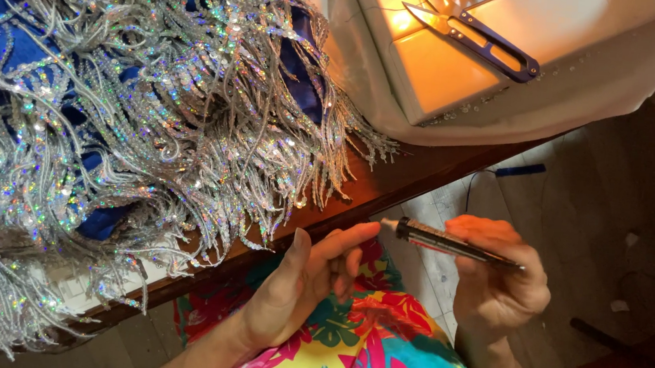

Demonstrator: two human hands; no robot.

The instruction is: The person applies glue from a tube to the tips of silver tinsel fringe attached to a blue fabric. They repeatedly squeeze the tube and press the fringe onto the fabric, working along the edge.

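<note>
The right hand [498,287] holds a dark pen [451,243] lying almost flat, its tip pointing left at the left hand [308,280], whose fingers are loosely open and hold nothing.

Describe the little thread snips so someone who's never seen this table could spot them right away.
Start at the white sewing machine at the top right, lit warm yellow, on the wooden table. The snips lie on its flat bed, blades pointing left. They are the only dark blue-handled metal tool there, well apart from the sequin fringe fabric to the left and the pen in the right hand below.
</note>
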